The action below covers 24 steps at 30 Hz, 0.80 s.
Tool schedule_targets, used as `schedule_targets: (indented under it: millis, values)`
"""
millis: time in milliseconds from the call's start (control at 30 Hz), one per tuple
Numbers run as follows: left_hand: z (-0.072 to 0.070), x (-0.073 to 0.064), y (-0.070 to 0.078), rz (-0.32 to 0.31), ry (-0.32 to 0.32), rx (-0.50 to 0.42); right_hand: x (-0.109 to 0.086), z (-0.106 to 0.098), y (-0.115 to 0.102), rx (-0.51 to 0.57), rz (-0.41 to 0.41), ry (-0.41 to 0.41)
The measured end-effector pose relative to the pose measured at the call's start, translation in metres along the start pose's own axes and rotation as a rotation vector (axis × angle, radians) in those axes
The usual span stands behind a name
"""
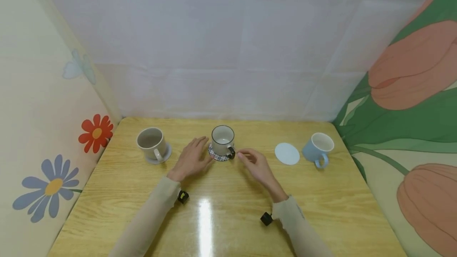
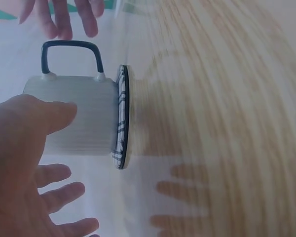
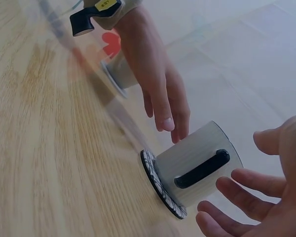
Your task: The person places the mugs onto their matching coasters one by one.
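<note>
A white mug point(image 1: 222, 137) with a dark rim and black handle point(image 3: 202, 169) stands upright on a checked coaster point(image 1: 217, 156) at mid table. My left hand point(image 1: 192, 158) is just left of it, fingers spread and thumb apart from the fingers; in the left wrist view the thumb point(image 2: 59, 116) overlaps the mug's side. On the handle side, my right hand point(image 1: 258, 166) has its fingers loosely bent. Its fingertips point(image 3: 227, 185) come close to the handle in the right wrist view without curling round it. Neither hand holds anything.
To the left, a large grey-white mug point(image 1: 151, 142) stands on a pale round coaster point(image 1: 168, 152). On the right lies a light blue round coaster point(image 1: 287, 154), with a blue mug point(image 1: 315, 150) beside it on the wooden table point(image 1: 228, 193). A white cloth wall point(image 1: 200, 50) rises behind.
</note>
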<state>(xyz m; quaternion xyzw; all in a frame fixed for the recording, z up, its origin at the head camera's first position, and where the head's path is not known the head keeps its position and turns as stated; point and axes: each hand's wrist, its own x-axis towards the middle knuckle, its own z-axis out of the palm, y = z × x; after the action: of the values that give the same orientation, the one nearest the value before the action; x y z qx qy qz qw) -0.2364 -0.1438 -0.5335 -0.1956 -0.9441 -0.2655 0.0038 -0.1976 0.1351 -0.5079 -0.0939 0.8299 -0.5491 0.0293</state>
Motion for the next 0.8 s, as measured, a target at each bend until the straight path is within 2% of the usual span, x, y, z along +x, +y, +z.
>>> schedule_targets:
  millis: [333, 600, 800]
  values:
    - [-0.006, -0.003, 0.005, 0.009, 0.07, -0.06, -0.008, -0.015, -0.004, -0.019, -0.013, 0.006]
    - [-0.012, -0.006, 0.007, 0.038, 0.109, -0.044, -0.016, -0.027, -0.004, -0.024, -0.043, 0.006]
    - [-0.017, -0.006, 0.01, 0.04, 0.115, -0.02, -0.021, -0.037, 0.001, -0.063, -0.072, 0.002]
